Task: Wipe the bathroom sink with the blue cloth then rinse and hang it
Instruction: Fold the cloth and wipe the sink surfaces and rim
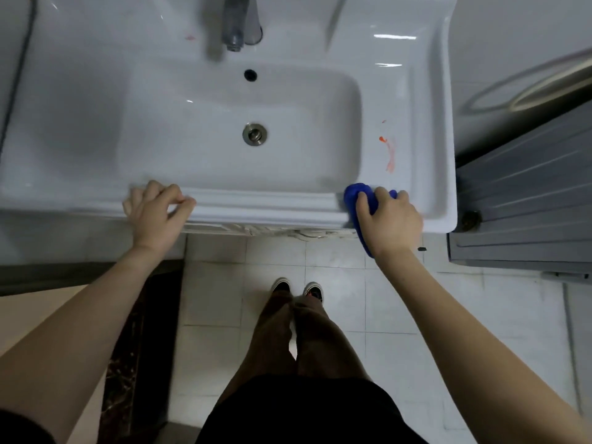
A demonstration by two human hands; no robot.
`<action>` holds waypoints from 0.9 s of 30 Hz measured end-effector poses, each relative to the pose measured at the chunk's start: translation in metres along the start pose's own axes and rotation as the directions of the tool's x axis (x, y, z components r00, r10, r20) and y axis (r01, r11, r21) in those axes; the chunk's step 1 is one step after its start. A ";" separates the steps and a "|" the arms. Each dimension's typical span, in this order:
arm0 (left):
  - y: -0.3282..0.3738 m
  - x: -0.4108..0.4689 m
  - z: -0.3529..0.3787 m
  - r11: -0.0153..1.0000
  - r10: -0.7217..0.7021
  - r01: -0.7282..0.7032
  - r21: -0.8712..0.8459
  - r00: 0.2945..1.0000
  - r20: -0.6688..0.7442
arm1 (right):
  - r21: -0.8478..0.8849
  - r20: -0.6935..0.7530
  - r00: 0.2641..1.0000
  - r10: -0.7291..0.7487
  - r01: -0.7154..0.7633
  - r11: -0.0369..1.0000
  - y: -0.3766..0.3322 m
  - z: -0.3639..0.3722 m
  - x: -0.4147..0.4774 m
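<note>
The white bathroom sink (pixel 96 75) fills the upper half of the view, with a drain (pixel 254 134) in the basin and a metal tap (pixel 236 24) at the back. My right hand (pixel 389 219) grips the bunched blue cloth (pixel 354 195) on the sink's front right corner. An orange-red smear (pixel 389 153) lies on the right ledge just beyond the cloth, and a fainter red mark (pixel 189 37) sits left of the tap. My left hand (pixel 157 208) rests on the front rim, fingers loosely curled, holding nothing.
A grey slatted unit (pixel 525 200) stands close to the right of the sink, with a round rim (pixel 544 88) above it. White floor tiles (pixel 394 315) and my feet (pixel 298 290) are below. A dark mat (pixel 141 347) lies at the left.
</note>
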State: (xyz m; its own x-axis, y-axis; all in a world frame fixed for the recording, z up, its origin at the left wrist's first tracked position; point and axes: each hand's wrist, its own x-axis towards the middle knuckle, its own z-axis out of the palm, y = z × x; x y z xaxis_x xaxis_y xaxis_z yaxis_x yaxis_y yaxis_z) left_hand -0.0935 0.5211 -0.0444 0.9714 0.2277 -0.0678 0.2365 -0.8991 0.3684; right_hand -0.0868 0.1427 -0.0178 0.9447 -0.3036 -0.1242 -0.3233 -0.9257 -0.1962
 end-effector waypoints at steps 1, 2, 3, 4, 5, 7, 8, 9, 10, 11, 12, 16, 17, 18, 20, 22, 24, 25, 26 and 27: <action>0.000 -0.001 -0.001 1.000 -0.001 0.001 -0.007 1.000 0.009 | 0.029 0.010 0.998 -0.054 0.054 0.998 -0.030 0.007 -0.008; -0.001 -0.001 -0.002 1.000 -0.003 0.003 -0.016 1.000 0.020 | 0.060 0.025 0.992 -0.126 0.124 0.990 -0.064 0.016 -0.017; -0.002 -0.001 -0.003 1.000 -0.003 0.004 -0.023 1.000 0.031 | 0.084 0.054 0.978 -0.202 0.197 0.977 -0.097 0.024 -0.026; -0.004 0.000 -0.004 1.000 0.002 -0.001 -0.027 0.999 0.044 | 0.106 0.093 0.961 -0.261 0.251 0.962 -0.126 0.030 -0.035; -0.006 0.000 -0.006 0.999 0.008 -0.006 -0.036 0.998 0.055 | 0.133 0.133 0.943 -0.304 0.287 0.949 -0.149 0.033 -0.040; -0.009 0.000 -0.008 0.999 0.025 -0.022 -0.048 0.998 0.062 | 0.170 0.189 0.916 -0.354 0.325 0.930 -0.162 0.031 -0.041; -0.009 0.001 -0.008 0.998 0.034 -0.032 -0.048 0.998 0.059 | 0.180 0.203 0.907 -0.369 0.336 0.925 -0.152 0.027 -0.036; -0.009 0.002 -0.009 0.998 0.036 -0.034 -0.045 0.998 0.056 | 0.179 0.211 0.902 -0.378 0.344 0.922 -0.135 0.021 -0.031; -0.008 0.001 -0.009 0.999 0.034 -0.032 -0.041 0.998 0.050 | 0.164 0.216 0.904 -0.369 0.339 0.926 -0.111 0.014 -0.023; -0.008 0.001 -0.009 0.999 0.035 -0.033 -0.035 0.999 0.042 | 0.135 0.216 0.917 -0.334 0.311 0.941 -0.082 0.007 -0.014; -0.006 0.001 -0.009 0.999 0.037 -0.036 -0.026 0.999 0.035 | 0.090 0.212 0.936 -0.280 0.266 0.960 -0.050 -0.001 -0.003; -0.004 0.001 -0.008 0.999 0.029 -0.028 -0.016 0.999 0.038 | -0.128 0.161 0.981 -0.109 0.130 0.983 0.068 -0.034 0.033; -0.004 0.001 -0.008 0.999 0.036 -0.035 -0.016 0.999 0.034 | -0.163 0.148 0.983 -0.106 0.130 0.978 0.081 -0.038 0.038; -0.004 0.001 -0.008 0.999 0.040 -0.039 -0.019 0.999 0.030 | -0.183 0.135 0.985 -0.106 0.130 0.974 0.087 -0.038 0.039; -0.002 0.001 -0.007 0.999 0.033 -0.032 -0.035 0.999 0.027 | -0.174 0.085 0.995 -0.059 0.073 0.982 0.079 -0.032 0.036; -0.001 0.000 -0.006 0.999 0.018 -0.017 -0.039 0.999 0.027 | -0.111 0.048 0.999 -0.012 0.017 0.994 0.050 -0.020 0.024; -0.001 0.001 -0.005 0.999 0.019 -0.018 -0.029 1.000 0.012 | -0.035 0.077 0.994 -0.073 0.075 0.997 0.006 -0.007 0.009; -0.002 0.001 -0.005 0.999 0.022 -0.022 -0.025 1.000 0.010 | -0.004 0.100 0.986 -0.131 0.132 0.991 -0.015 -0.003 0.003; -0.002 0.001 -0.005 0.999 0.025 -0.025 -0.020 1.000 0.014 | 0.020 0.119 0.975 -0.188 0.187 0.982 -0.030 0.000 -0.003; -0.003 0.001 -0.005 0.999 0.031 -0.031 -0.013 0.999 0.016 | 0.037 0.135 0.962 -0.236 0.233 0.972 -0.038 0.001 -0.006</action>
State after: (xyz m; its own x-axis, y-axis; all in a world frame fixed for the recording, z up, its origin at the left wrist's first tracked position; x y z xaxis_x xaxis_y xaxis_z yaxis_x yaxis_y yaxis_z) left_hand -0.0931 0.5258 -0.0407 0.9784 0.1940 -0.0710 0.2064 -0.9007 0.3822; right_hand -0.0799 0.1795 -0.0104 0.9779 -0.0432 -0.2044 -0.0960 -0.9619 -0.2559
